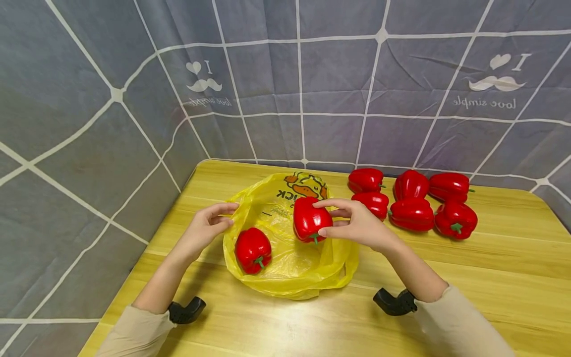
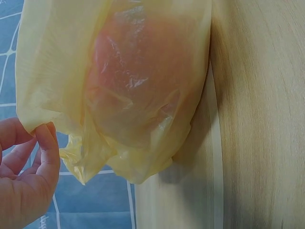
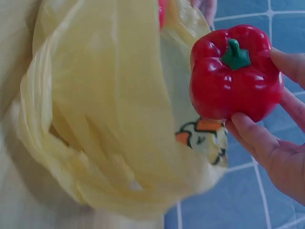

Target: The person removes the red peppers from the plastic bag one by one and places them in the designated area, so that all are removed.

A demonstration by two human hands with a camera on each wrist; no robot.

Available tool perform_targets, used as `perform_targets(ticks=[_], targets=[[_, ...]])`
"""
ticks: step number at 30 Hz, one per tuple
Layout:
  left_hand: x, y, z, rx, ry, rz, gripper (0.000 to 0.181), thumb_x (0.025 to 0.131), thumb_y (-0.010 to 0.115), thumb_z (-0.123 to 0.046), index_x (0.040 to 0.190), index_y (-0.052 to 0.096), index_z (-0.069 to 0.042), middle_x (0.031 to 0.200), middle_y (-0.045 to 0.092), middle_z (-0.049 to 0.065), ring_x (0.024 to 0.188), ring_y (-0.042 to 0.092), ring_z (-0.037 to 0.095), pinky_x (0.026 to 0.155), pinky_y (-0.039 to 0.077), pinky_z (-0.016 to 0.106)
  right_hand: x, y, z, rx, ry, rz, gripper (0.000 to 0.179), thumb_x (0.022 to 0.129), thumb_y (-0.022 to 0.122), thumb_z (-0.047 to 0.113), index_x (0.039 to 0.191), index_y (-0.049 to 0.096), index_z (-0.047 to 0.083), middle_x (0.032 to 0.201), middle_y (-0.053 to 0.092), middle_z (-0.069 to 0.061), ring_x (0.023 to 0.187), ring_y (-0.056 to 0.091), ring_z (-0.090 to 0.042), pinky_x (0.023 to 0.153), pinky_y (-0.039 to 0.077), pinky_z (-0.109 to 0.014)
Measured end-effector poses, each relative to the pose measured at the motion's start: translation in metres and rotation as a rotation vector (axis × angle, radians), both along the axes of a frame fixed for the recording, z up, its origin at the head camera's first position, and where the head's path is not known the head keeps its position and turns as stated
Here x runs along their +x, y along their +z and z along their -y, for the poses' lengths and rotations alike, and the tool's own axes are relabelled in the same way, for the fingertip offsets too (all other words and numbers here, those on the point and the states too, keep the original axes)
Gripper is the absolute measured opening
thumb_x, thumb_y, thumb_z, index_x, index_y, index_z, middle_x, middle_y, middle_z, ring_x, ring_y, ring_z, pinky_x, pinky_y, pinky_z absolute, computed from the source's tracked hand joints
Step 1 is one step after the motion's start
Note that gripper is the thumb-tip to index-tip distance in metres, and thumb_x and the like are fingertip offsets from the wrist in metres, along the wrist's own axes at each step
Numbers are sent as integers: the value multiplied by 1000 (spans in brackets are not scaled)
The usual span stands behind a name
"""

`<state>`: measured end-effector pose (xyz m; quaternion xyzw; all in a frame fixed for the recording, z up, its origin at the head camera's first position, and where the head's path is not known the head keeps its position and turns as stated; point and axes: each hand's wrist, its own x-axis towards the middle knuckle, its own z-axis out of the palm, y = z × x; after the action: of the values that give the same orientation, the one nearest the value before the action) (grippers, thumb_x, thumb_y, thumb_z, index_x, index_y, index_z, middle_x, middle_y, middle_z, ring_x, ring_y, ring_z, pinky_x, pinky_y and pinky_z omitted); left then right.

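Observation:
A yellow plastic bag [image 1: 285, 285] with a printed duck lies on the table, its mouth spread wide. My left hand [image 1: 208, 225] pinches the bag's left rim between thumb and fingers, plain in the left wrist view, where the hand [image 2: 28, 167] grips the thin film. Over the right side of the opening, my right hand [image 1: 357, 223] holds a red bell pepper [image 1: 309, 220] with a green stem. The right wrist view shows this pepper [image 3: 236, 78] between thumb and fingers, stem toward the camera. Another red bell pepper [image 1: 253, 250] sits inside the bag at the left.
Several more red bell peppers [image 1: 411, 214] stand grouped at the back right of the wooden table [image 1: 504, 277]. A grey curtain [image 1: 334, 99] with white lines hangs behind and to the left. Black wrist mounts [image 1: 394, 301] sit below both forearms.

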<state>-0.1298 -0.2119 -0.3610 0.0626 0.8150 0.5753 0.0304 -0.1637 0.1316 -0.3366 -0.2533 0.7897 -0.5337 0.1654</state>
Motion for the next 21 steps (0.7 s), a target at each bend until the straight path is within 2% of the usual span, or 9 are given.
perform_targets(ticks=[13,21], targets=[[1,0,2,22,5,0,38,90,55,1,127,51,7,122,51,24,91,57,10,78,49,19,9,15,-45,-22,-39,-29,52,78,75,12,126,56,10,130,51,-11,113,53,-34,85,50,-33],[0,1,1,24,4,3,38,90,55,2,127,51,7,123,50,24,91,56,9,78,48,19,15,17,-69,33,-76,-83,51,78,75,13,126,57,10,129,51,-11,111,53,-36,81,52,-29]])
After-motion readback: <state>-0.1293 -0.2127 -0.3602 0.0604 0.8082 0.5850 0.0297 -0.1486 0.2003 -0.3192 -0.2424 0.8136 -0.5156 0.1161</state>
